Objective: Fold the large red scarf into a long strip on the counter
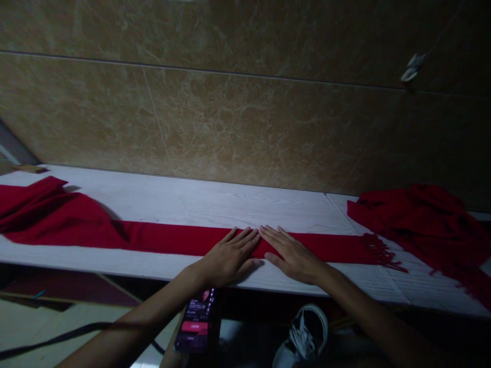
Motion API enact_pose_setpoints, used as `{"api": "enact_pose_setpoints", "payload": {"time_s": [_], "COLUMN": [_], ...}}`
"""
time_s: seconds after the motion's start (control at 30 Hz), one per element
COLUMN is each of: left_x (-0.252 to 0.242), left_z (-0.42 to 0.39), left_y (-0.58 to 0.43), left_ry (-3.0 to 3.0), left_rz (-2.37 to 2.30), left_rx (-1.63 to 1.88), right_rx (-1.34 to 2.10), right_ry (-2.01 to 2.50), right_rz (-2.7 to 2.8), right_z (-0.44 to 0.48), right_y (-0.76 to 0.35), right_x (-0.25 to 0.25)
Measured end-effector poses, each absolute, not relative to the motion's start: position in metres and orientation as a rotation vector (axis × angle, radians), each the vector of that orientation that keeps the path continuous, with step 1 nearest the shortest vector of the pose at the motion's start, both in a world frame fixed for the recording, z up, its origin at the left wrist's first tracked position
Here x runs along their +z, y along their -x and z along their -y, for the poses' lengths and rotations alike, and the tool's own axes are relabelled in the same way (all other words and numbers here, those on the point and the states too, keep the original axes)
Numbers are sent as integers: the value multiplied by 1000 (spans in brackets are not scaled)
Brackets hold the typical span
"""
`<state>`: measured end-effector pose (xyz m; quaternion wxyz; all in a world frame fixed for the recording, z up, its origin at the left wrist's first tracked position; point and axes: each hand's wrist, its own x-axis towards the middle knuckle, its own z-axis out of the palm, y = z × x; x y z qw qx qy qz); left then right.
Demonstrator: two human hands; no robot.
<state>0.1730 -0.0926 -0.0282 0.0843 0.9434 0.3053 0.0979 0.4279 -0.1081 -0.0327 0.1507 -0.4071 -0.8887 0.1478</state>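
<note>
A long red scarf (172,238) lies along a white wooden surface (199,199). Its middle and right part are flat in a narrow strip, with a fringe at the right end, while its left part is rumpled. My left hand (232,258) rests flat on the strip, fingers spread. Beside it, my right hand (293,255) also lies palm down on the cloth, fingers stretched out. The fingertips of both hands nearly meet. Neither hand grips anything.
A heap of red fringed cloth (425,225) sits at the right. A tiled wall (230,117) rises behind. Below the front edge are a lit phone (195,319), a sneaker (303,335) and a dark strap (69,335). A white plug-like object (413,69) hangs at upper right.
</note>
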Motion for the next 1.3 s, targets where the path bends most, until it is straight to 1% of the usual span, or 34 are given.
{"api": "enact_pose_setpoints", "payload": {"time_s": [0.1, 0.3, 0.43, 0.7, 1.03, 1.17, 1.3], "left_x": [-23, -28, -31, -32, -34, -38, -38], "left_z": [94, 92, 94, 93, 94, 93, 93], "left_y": [-175, -182, -183, -186, -185, -184, -185], "left_ry": [-2759, -2843, -2822, -2772, -2787, -2790, -2786], "left_rz": [-934, -1037, -1098, -1163, -1156, -1145, -1157], "left_rx": [249, 319, 268, 216, 251, 320, 305], "right_rx": [370, 67, -42, 1, -70, -66, -37], "right_ry": [1244, 1297, 1316, 1314, 1283, 1282, 1309], "right_rz": [2606, 2618, 2580, 2617, 2570, 2572, 2589], "right_z": [108, 108, 107, 107, 104, 105, 106], "right_y": [-426, -424, -430, -434, -435, -434, -434], "right_x": [-33, -43, -51, -51, -59, -58, -54]}}
